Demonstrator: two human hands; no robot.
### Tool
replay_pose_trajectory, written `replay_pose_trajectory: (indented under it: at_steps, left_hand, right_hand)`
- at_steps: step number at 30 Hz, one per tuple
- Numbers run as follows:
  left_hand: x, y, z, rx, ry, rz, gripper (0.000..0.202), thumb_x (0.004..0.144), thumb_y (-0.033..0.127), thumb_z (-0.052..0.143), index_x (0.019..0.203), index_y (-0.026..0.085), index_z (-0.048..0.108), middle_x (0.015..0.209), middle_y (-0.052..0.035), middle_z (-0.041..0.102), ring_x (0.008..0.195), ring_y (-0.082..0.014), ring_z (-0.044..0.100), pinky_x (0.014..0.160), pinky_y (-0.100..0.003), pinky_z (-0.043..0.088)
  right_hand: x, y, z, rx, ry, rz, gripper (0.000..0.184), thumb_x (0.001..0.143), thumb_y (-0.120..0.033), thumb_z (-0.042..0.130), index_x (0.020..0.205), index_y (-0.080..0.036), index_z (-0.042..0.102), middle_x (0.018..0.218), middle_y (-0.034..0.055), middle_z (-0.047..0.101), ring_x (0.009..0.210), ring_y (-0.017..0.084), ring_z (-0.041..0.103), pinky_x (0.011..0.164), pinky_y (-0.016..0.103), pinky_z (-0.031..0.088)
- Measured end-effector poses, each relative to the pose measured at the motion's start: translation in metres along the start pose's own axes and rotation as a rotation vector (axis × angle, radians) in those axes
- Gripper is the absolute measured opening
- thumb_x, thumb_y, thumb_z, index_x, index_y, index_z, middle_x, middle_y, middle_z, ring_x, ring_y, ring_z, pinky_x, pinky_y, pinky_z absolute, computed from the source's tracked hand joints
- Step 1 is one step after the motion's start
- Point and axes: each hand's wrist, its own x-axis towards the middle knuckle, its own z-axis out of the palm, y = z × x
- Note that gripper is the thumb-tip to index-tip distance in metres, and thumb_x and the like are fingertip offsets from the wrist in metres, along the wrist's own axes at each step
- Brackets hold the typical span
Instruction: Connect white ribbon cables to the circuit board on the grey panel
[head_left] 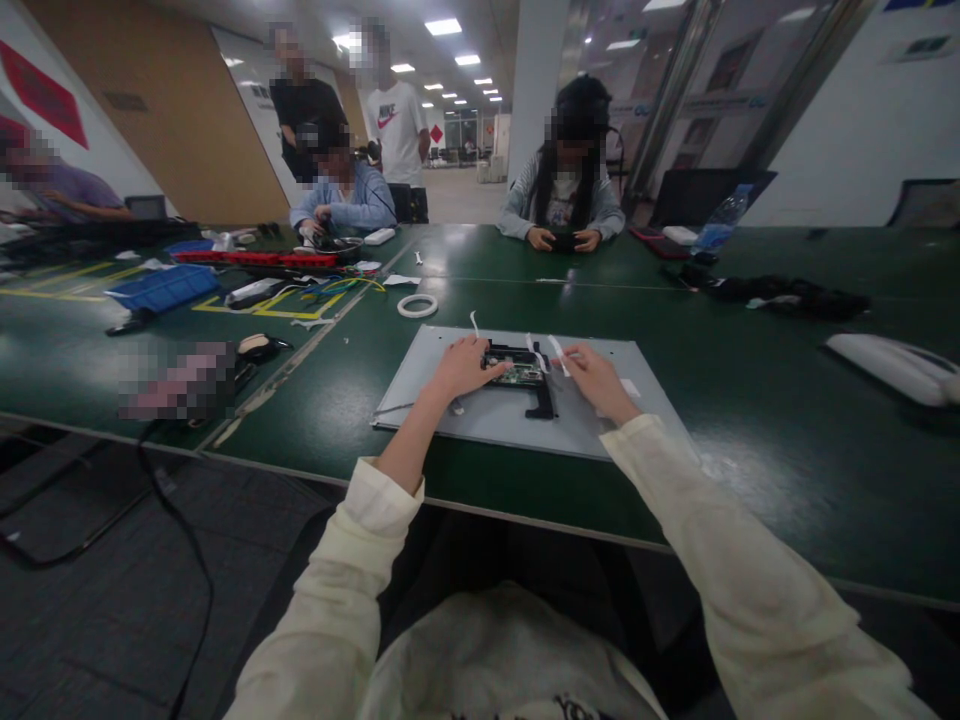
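A grey flat panel lies on the green table in front of me. On it sits a black plastic frame with a green circuit board inside. My left hand grips the frame's left side, its thumb reaching onto the board. Just right of the frame, my right hand pinches a white strip between thumb and fingers. Another white strip stands up from the frame's right side. Beyond my left fingers, a thin white strip sticks up.
A white tape roll lies behind the panel. To the left are a blue tray, a red strip and loose wires. A white device lies at right. Two people sit across the table, one directly opposite.
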Motion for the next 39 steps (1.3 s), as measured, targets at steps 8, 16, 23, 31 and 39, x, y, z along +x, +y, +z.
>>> replay_pose_trajectory:
  at_steps: [8,16,23,31,39]
  left_hand:
    - [0.0,0.001,-0.002,-0.042,-0.037,0.017,0.064,0.074,0.069,0.048,0.11,0.017,0.053,0.109,-0.0123,0.054,0.099,-0.0268,0.053,0.084,-0.037,0.042]
    - [0.001,0.003,0.001,-0.09,-0.03,0.02,0.059,0.075,0.064,0.052,0.11,0.017,0.053,0.106,-0.0099,0.054,0.092,-0.0233,0.055,0.08,-0.033,0.044]
    - [0.003,0.003,0.004,-0.049,0.0,0.059,0.053,0.078,0.061,0.05,0.105,0.016,0.055,0.103,-0.0099,0.053,0.093,-0.0233,0.054,0.08,-0.034,0.044]
    - [0.005,0.008,-0.003,-0.071,0.089,0.087,0.039,0.087,0.05,0.043,0.101,0.017,0.055,0.099,-0.0089,0.054,0.094,-0.0218,0.053,0.081,-0.033,0.043]
    - [0.007,0.011,-0.006,-0.151,0.123,0.145,0.022,0.091,0.026,0.037,0.095,0.017,0.057,0.095,-0.008,0.054,0.094,-0.0192,0.052,0.083,-0.032,0.042]
  right_hand:
    - [-0.002,-0.003,0.002,0.014,-0.008,-0.03,0.023,0.086,-0.041,0.045,0.092,-0.021,0.054,0.092,0.0042,0.07,0.061,0.015,0.057,0.058,0.026,0.039]
    - [-0.001,-0.002,0.002,-0.025,-0.001,-0.039,0.022,0.085,-0.039,0.046,0.091,-0.02,0.055,0.086,0.0043,0.07,0.064,0.016,0.059,0.061,0.027,0.04]
    - [0.002,0.002,0.005,-0.026,0.031,-0.054,0.018,0.083,-0.037,0.05,0.088,-0.02,0.055,0.088,0.0048,0.069,0.081,0.019,0.063,0.073,0.03,0.043]
    - [0.008,0.007,0.002,0.252,0.189,-0.011,0.022,0.079,-0.038,0.054,0.088,-0.018,0.053,0.084,0.0069,0.068,0.08,0.018,0.065,0.078,0.034,0.048]
    - [0.004,-0.008,0.001,0.371,0.137,0.024,0.034,0.072,-0.047,0.063,0.087,-0.017,0.056,0.076,0.0061,0.067,0.073,0.018,0.065,0.073,0.034,0.051]
